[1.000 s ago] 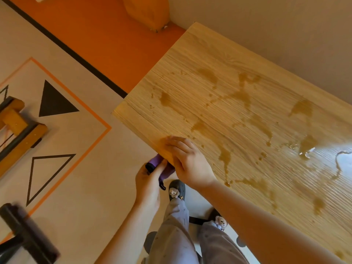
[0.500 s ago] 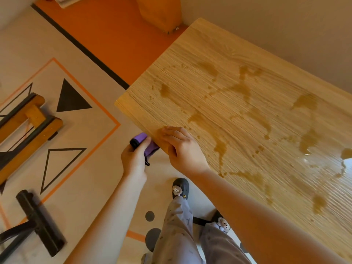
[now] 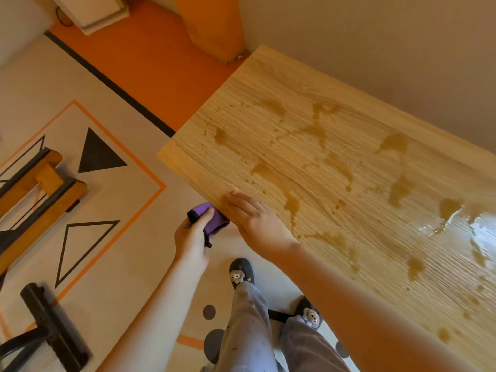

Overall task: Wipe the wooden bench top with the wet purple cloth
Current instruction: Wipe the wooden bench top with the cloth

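The wooden bench top [image 3: 335, 135] runs from the centre to the right, marked with several brown wet patches and a shiny puddle [image 3: 477, 229] near the right edge. My left hand [image 3: 192, 234] grips the bunched purple cloth [image 3: 212, 221] just below the bench's near left edge, off the surface. My right hand [image 3: 252, 218] rests flat on the bench top at that same edge, fingers straight and pointing left. The cloth is partly hidden by my left thumb and by the bench edge.
A beige wall [image 3: 375, 44] backs the bench. The floor mat with triangle patterns [image 3: 99, 157] lies to the left, with a wooden frame [image 3: 40, 183] and a black stand [image 3: 53, 326] on it. My slippered feet [image 3: 240, 272] stand close to the bench.
My left hand with the cloth has shifted left along the bench edge. My right hand's fingers have flattened on the bench edge. The camera view has shifted slightly.
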